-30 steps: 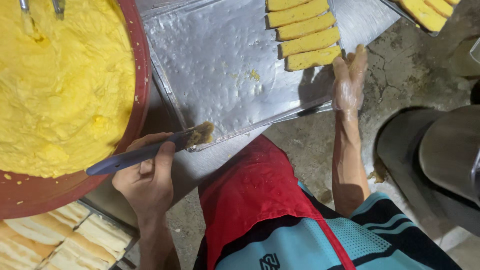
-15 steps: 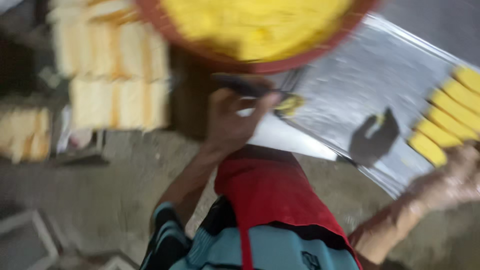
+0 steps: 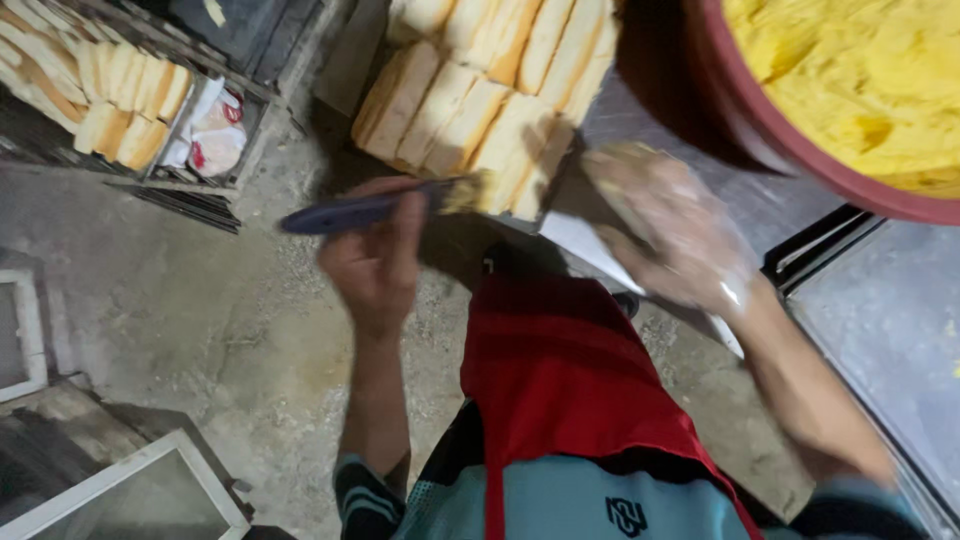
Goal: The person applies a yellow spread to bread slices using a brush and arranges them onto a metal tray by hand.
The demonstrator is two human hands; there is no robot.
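Note:
My left hand (image 3: 375,255) grips the blue handle of a spreading knife (image 3: 350,212), whose blade tip, smeared with yellow paste, points right toward a stack of sliced bread (image 3: 470,105). My right hand (image 3: 675,235), motion-blurred and pale as if coated or gloved, reaches to the right edge of that stack with its fingertips at the slices. Whether it has hold of a slice is unclear. A large red bowl (image 3: 790,150) of yellow batter fills the top right, just above my right hand. My red and light blue shorts (image 3: 560,400) are below.
A metal baking tray (image 3: 890,340) with a dark frame lies at the right. At the top left stands a rack with more bread slices (image 3: 125,100) and a plastic bag (image 3: 215,140) next to it. White-framed panels (image 3: 130,490) lie at the bottom left on the concrete floor.
The view has swung left, off the tray with the yellow-coated pieces, to the bread stack. My right hand left the tray and reached the bread. My left hand still holds the knife.

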